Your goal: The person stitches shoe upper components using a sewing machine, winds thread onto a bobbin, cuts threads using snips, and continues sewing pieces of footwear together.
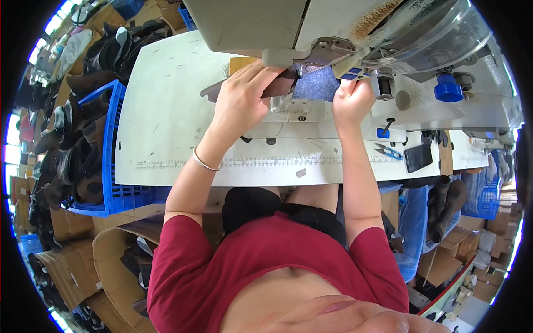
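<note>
At the sewing machine [250, 28], a dark brown shoe upper [280, 84] with a blue-grey fabric lining [316, 84] lies under the machine head. My left hand [244, 91] grips the brown part, its fingers pressed together along the far side. On the right, my right hand [353, 101] is closed, thumb up, on the edge of the blue-grey lining. The machine head hides the needle and the far edge of the piece. A yellowish block [240, 65] shows behind my left hand.
Small blue-handled thread snips [390, 151] and a dark phone [418, 158] lie on the white table [166, 111] at right. A blue crate [114, 150] of dark shoe parts stands against its left side. A printed ruler strip runs along the near edge.
</note>
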Available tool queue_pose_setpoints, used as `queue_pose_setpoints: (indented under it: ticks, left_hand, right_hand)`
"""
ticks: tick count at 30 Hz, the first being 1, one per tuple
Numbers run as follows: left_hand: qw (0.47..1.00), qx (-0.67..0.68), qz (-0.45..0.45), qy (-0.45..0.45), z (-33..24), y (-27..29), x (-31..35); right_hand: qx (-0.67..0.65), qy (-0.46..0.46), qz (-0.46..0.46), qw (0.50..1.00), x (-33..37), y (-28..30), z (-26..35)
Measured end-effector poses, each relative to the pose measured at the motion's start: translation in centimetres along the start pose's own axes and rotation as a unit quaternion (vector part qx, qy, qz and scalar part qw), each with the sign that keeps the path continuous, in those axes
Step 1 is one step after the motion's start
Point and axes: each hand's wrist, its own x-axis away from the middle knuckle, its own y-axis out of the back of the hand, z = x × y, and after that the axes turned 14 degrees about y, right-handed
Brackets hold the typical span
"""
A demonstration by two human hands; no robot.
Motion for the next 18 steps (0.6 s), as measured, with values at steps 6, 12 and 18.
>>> queue_pose_setpoints:
  ticks: [6, 12, 18]
  left_hand:
    - [0.995, -0.097, -0.023, -0.023, -1.5, -0.2, 0.2]
    - [0.941, -0.325, 0.050, 0.085, -1.1, 0.9, -2.3]
    - [0.943, -0.261, 0.013, 0.204, -0.5, 7.3, 4.3]
  right_hand:
    - [-0.032, -0.014, -0.038, 0.999, 0.2, -1.1, -2.3]
    - [-0.218, -0.139, 0.183, 0.949, 1.7, -5.9, -10.3]
    - [-0.262, -0.200, 0.144, 0.933, 2.7, 2.7, -1.6]
